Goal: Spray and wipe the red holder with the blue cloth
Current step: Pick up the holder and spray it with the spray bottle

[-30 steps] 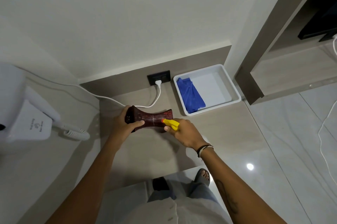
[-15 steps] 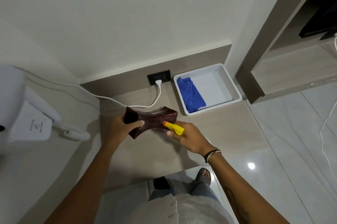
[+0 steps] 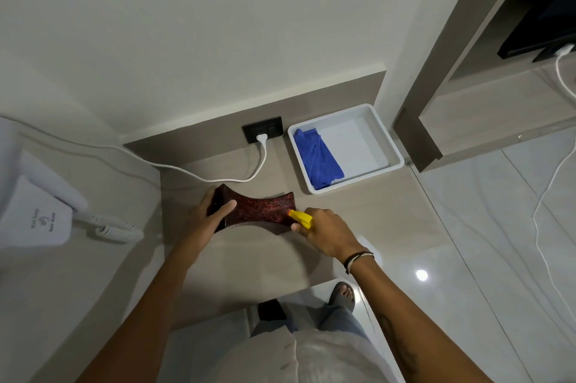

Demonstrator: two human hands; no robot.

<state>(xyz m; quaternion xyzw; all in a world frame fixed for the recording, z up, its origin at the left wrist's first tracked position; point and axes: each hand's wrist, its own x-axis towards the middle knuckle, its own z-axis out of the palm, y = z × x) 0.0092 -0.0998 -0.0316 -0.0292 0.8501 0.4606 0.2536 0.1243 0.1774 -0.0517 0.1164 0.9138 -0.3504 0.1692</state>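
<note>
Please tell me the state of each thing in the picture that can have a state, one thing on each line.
red holder: gripped at its left end, tilted above the counter.
left hand: closed on the holder.
right hand: closed on the spray bottle.
spray bottle: yellow nozzle aimed at the holder.
blue cloth: crumpled, untouched in the tray.
white tray: holding only the cloth.
white plug: inserted in the socket.

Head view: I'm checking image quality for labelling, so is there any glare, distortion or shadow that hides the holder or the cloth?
Head view: wide-angle bending of the walls; one glare spot on the floor; soft shadow under the red holder; blue cloth evenly lit and sharp.
</note>
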